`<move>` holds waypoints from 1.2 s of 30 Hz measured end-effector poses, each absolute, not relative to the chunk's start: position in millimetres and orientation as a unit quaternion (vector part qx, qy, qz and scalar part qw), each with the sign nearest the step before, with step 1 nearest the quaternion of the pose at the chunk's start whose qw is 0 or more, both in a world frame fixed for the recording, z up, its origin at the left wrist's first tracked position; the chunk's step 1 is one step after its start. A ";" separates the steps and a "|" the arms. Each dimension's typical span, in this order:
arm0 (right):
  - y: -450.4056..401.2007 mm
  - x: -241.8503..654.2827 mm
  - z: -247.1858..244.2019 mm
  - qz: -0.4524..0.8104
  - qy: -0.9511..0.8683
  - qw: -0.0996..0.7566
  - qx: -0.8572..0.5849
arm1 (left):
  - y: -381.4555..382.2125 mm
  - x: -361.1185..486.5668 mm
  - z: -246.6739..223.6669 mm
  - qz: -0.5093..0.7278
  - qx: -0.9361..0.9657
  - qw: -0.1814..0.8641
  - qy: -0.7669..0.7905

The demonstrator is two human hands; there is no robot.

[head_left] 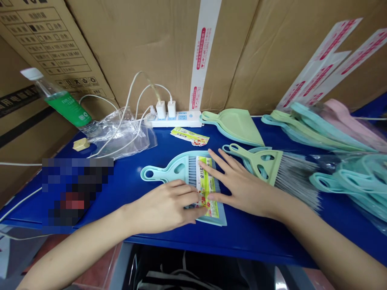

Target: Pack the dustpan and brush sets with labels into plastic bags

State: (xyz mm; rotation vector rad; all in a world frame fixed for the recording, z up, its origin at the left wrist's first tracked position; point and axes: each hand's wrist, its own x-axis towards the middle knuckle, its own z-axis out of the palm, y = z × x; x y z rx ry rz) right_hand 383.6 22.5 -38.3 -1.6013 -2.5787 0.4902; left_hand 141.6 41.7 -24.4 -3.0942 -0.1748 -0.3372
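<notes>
My left hand [165, 207] lies flat over the lower edge of a paper label card [206, 187], and my right hand [238, 185] presses its fingertips on the card's right side. The card sits on a light-blue plastic dustpan [163, 173] with a small grey-bristled brush nested in it. Neither hand grips anything. Just right of my right hand, a pale-green hand brush [266, 165] with grey bristles lies over another light-blue dustpan. A loose label [190, 136] lies farther back.
A pale-green dustpan [236, 125] stands by a white power strip [175, 119] with chargers and cables. Bagged stacks of dustpans [326, 129] fill the right. A water bottle [60, 104] and a plastic bag [121, 135] lie left, beside a pixelated patch [75, 191]. Cardboard boxes [157, 48] back the blue table [272, 237].
</notes>
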 end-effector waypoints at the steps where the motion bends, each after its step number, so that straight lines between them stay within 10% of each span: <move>1: 22.8 383.6 -37.8 0.163 -0.837 0.031 -0.521 | 41.8 141.2 -24.1 -0.107 -0.992 0.011 -0.058; 36: 25.3 382.0 -31.5 0.174 -0.827 0.019 -0.533 | 64.1 125.7 -21.2 -0.025 -0.948 0.003 -0.318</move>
